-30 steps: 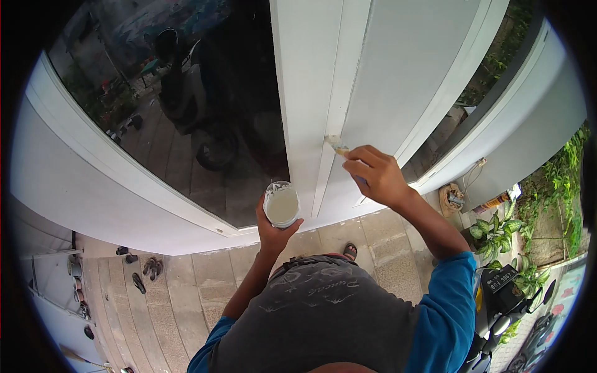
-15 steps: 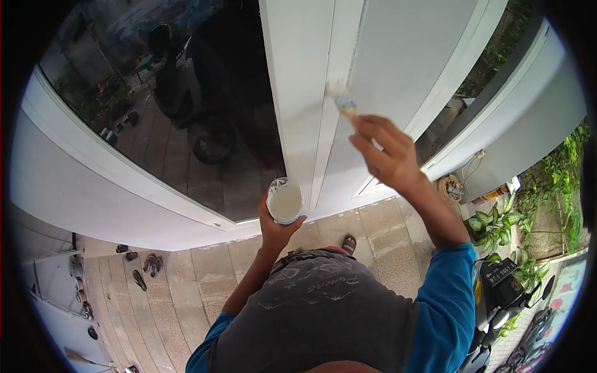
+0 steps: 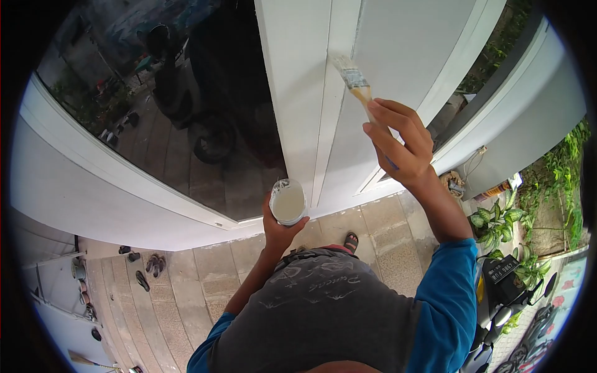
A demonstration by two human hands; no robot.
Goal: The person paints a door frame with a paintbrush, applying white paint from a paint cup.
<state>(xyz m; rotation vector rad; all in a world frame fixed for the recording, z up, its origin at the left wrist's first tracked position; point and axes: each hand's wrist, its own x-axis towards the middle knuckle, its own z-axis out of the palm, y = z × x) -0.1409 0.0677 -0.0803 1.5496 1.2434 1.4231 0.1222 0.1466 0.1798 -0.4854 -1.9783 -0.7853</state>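
My right hand (image 3: 403,138) is closed round the handle of a paintbrush (image 3: 354,79), whose pale, paint-smeared bristles point up and to the left. The bristle tips meet the white frame strip (image 3: 339,93) between a door panel and its neighbour; whether they press on it is hard to judge. Lower down, my left hand (image 3: 280,231) grips a small tub of white paint (image 3: 288,202) from below and the side. White smears coat the tub's inner wall, and its mouth faces up toward me.
Dark glass (image 3: 230,74) fills the left, reflecting a motorbike. Sandals (image 3: 154,265) lie on the paved floor (image 3: 205,273) at lower left. Potted plants (image 3: 494,221) and a parked motorbike (image 3: 497,298) stand at right. One sandalled foot (image 3: 351,241) shows below the door.
My right hand has moved slightly right, and the brush, blurred before, now shows sharply with its bristles higher on the frame strip. My left hand and the tub have barely shifted.
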